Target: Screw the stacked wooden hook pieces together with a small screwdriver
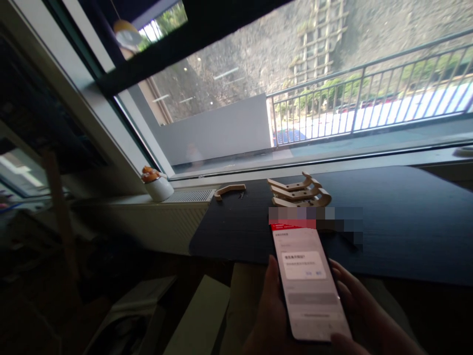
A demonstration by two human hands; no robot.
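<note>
A smartphone point(308, 301) with a lit screen is tilted up in front of me, showing a white pop-up box over a greyed page. Along its left edge my left hand point(270, 313) is closed around it. My right hand point(369, 310) grips the opposite edge, its thumb near the bottom of the screen. Beyond the phone, several curved wooden hooks point(295, 195) with dark holes lie side by side on the dark table point(399, 222). A single curved wooden hook point(231, 188) lies farther left, beside a few small screws point(242, 195).
On the sill above the ribbed radiator point(177, 222) stands a white pot point(158, 188) with orange contents. A large window point(236, 98) rises behind the table, with a railing point(354, 103) outside. Pale box-like shapes point(201, 315) sit in shadow below. A pixelated patch covers part of the tabletop.
</note>
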